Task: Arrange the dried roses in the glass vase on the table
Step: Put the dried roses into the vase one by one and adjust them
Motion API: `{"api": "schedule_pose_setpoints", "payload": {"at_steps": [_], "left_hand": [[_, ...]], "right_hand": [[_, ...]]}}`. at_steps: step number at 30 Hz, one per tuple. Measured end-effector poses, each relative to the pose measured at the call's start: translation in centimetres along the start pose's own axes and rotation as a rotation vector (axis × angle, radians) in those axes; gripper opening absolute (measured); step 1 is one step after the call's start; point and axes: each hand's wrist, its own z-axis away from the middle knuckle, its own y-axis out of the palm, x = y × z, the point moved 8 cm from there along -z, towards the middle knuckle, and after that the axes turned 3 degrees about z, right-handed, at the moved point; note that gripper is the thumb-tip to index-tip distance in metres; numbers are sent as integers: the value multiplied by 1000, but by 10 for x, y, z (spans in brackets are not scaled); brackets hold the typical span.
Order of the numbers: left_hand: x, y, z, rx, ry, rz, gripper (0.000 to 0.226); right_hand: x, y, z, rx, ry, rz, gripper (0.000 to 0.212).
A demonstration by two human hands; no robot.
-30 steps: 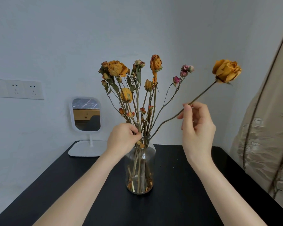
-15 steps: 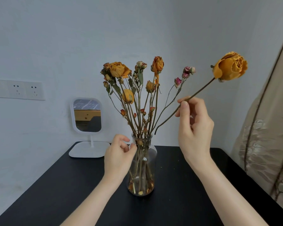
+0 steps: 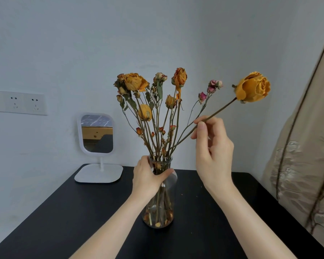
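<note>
Thumb and forefinger of the right hand (image 3: 213, 156) pinch the thin stem (image 3: 220, 110) of a large orange rose (image 3: 252, 87), with the other fingers loosely curled behind. The bloom is held up and out to the right, clear of the rest of the bunch. From the pinch the stem slants down to the left toward the mouth of the glass vase (image 3: 159, 212). Its lower end seems to slip in among the other stems there, though the tangle makes that hard to confirm.

The left hand (image 3: 148, 176) grasps the vase round its neck, thumb across the front of the glass and fingers curled behind. The vase stands upright near the middle of the black table (image 3: 82, 212), with bits of petal lying at its bottom. The dried roses (image 3: 157, 109) fan out above it, orange heads and a few small pink buds.

A white stand mirror (image 3: 96, 133) sits at the table's far left corner, beneath a socket plate (image 3: 17, 102) on the wall. A beige curtain (image 3: 307, 165) hangs at the right.
</note>
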Motion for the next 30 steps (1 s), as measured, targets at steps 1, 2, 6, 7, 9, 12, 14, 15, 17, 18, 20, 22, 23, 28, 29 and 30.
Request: {"api": "schedule_pose_setpoints", "payload": {"at_steps": [1,2,6,7,9,12,14,15,17,18,20,22,23,28,29,30], "left_hand": [[-1,-1,0,0,11,9,64],[-1,-2,-1,5,22,20,61],[3,-2,-3,57,31,67,50],[4,-2,-3,67,26,78,49],[5,-2,-3,73,15,92,49],[5,-2,-2,68,19,105,49],[4,-2,-1,70,24,122,48],[4,-2,-1,71,25,130,48],[3,-2,0,74,25,136,48],[3,-3,1,78,24,136,48],[3,-2,1,92,21,139,47],[4,-2,1,103,16,149,47],[4,-3,1,103,16,156,47],[4,-3,3,90,1,170,51],[5,-3,3,89,-4,173,51],[6,-2,3,88,-8,176,51]], "right_hand": [[-2,2,1,10,12,0,11],[-4,4,1,19,23,0,11],[-7,4,0,-2,41,0,11],[-6,2,-1,-21,32,4,11],[-3,-1,-1,-53,7,24,11],[-4,0,2,-46,5,53,10],[-10,4,4,-19,38,60,10],[-13,6,5,-5,59,68,10],[-21,13,8,29,100,96,10],[-24,17,10,48,118,113,10],[-29,22,14,72,143,144,12],[-29,24,16,71,145,185,14],[-26,24,15,63,131,216,14],[-8,21,-2,4,45,338,14],[-5,23,-6,19,30,377,14],[-4,26,-8,46,22,416,14]]}}
